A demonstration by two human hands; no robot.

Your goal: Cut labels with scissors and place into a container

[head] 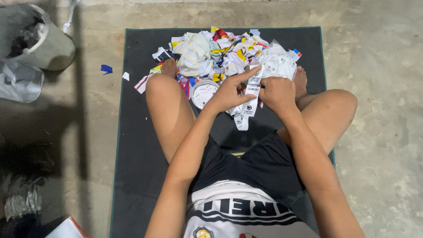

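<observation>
Two bare hands work over a dark mat [136,176] that lies on a concrete floor [379,88], the person sitting on it with knees spread and feet near its far edge. Along that far edge, between the feet, spreads a heap of fabric scraps [216,53] in white, yellow, red and blue. Off the mat's far left corner a grey bucket [48,48] lies tilted, with a crumpled clear bag [20,81] just beside it. Near the mat's middle, just in front of the heap, a round white dial [204,92] lies face up. Both hands hold a white printed label strip [250,99] above the mat's middle. Left hand [229,92] pinches it, forefinger stretched out. Right hand [277,92] is curled closed around its other edge.
</observation>
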